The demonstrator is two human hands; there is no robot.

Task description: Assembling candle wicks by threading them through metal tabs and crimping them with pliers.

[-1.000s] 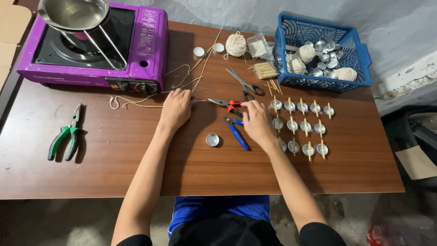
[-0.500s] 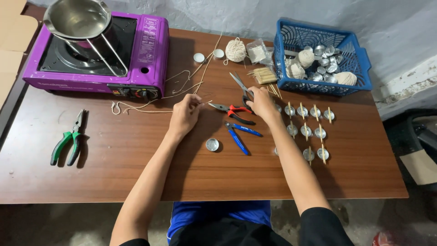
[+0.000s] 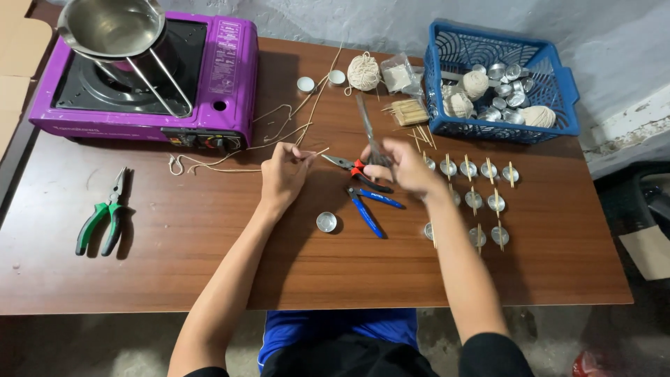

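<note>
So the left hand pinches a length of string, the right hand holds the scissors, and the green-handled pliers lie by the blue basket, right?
Not quite. In the head view the green-handled pliers lie at the far left of the table, in front of the purple stove, not by the blue basket. The left hand does pinch string; the right hand holds scissors.

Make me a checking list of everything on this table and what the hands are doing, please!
Surface: brown wooden table, dry, no spills seen.
Job's things: left hand pinches a thin string; right hand holds scissors; small metal cups with sticks across them stand in rows.
Clutter: red-handled pliers, blue-handled pliers, green pliers, a lone metal cup, string ball, stick bundle.
Grippers: both hands closed on their things.
Cables: nothing seen.
Surroundings: purple stove bearing a steel pot; blue basket; grey wall.
</note>
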